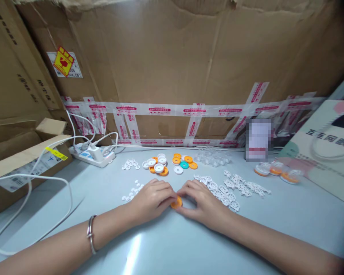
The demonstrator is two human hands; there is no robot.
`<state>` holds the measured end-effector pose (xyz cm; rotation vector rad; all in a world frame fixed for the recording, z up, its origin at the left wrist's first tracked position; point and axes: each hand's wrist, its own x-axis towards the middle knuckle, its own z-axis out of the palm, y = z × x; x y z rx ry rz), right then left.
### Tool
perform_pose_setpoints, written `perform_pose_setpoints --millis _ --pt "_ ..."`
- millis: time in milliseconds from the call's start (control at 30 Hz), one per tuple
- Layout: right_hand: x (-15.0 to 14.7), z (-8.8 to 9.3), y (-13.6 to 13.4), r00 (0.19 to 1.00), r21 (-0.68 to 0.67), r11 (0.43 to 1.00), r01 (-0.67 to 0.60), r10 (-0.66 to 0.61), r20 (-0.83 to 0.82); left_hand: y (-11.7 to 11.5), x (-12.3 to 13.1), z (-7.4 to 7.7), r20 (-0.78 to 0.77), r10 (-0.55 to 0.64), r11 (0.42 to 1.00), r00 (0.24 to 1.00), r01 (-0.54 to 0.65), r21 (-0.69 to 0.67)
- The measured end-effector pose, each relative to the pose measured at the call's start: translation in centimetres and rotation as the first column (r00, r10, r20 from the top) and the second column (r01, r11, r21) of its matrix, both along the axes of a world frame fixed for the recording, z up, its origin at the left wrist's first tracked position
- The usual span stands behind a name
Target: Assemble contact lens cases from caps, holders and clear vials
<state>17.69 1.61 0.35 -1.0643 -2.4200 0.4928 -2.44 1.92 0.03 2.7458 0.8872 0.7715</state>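
Observation:
An orange round plastic part (pixel 177 203) sits between my two hands, low over the table. My left hand (pixel 155 196) has its fingers pressed together at the part's left edge. From the other side, my right hand (pixel 199 200) grips the rim between thumb and fingers. Beyond them lie white and orange round cases (pixel 158 168) in a heap, and a group of orange, white and teal rings (pixel 184 165). Small white discs (pixel 127 198) are scattered beside my left hand. A pile of white spoked plastic pieces (pixel 223 195) spreads out by my right hand.
Clear plastic domes (pixel 213 157) cluster at the back. Several orange-and-white cased units (pixel 291 176) lie at right, near a blurred-out upright object (pixel 258 140) and a printed board (pixel 326 152). A power strip (pixel 96 154), white cable (pixel 70 191) and open cardboard box (pixel 23 168) occupy the left.

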Motion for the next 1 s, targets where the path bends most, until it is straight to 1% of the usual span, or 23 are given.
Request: perform_pose_setpoints --millis 100,233,400,467,533,700,800,900,1000 --pt "-0.1 0.0 0.0 1.0 0.003 1.0 0.001 -0.001 0.002 -0.1 0.1 -0.2 0.002 -0.008 1.0 1.0 0.008 0.016" --pt "-0.2 -0.1 -0.1 1.0 0.003 1.0 0.007 -0.007 -0.001 -0.3 0.0 -0.2 -0.021 -0.017 0.997 1.0 0.019 0.077" --pt "-0.2 -0.1 -0.2 1.0 -0.013 1.0 0.007 -0.007 -0.017 -0.5 -0.6 -0.1 0.022 -0.034 0.995 0.999 0.031 0.098" --pt "-0.3 -0.1 -0.2 0.999 -0.021 1.0 0.001 -0.002 -0.038 -0.6 -0.8 0.0 0.044 -0.01 0.997 0.999 0.007 0.074" --pt "-0.3 -0.1 -0.1 0.999 -0.033 0.999 0.0 -0.001 -0.051 -0.7 -1.0 0.0 0.055 0.018 1.0 0.998 -0.02 0.022" --pt "-0.4 -0.5 0.1 0.998 -0.035 0.999 0.003 -0.005 -0.062 -1.1 -1.2 -0.3 0.098 0.032 0.994 0.995 -0.021 -0.111" --pt "-0.4 -0.8 0.3 0.995 -0.042 0.999 -0.012 0.007 -0.104 -1.2 -1.3 -0.5 0.12 0.034 0.989 0.992 -0.016 -0.148" --pt "-0.4 -0.9 0.4 0.989 -0.077 0.997 -0.021 0.009 -0.149 -1.1 -1.5 -0.6 0.13 0.018 0.984 0.991 0.006 -0.179" --pt "-0.4 -0.9 0.4 0.982 -0.113 0.993 -0.025 0.004 -0.186 -0.8 -1.8 -0.6 0.125 0.009 0.984 0.992 0.013 -0.179"
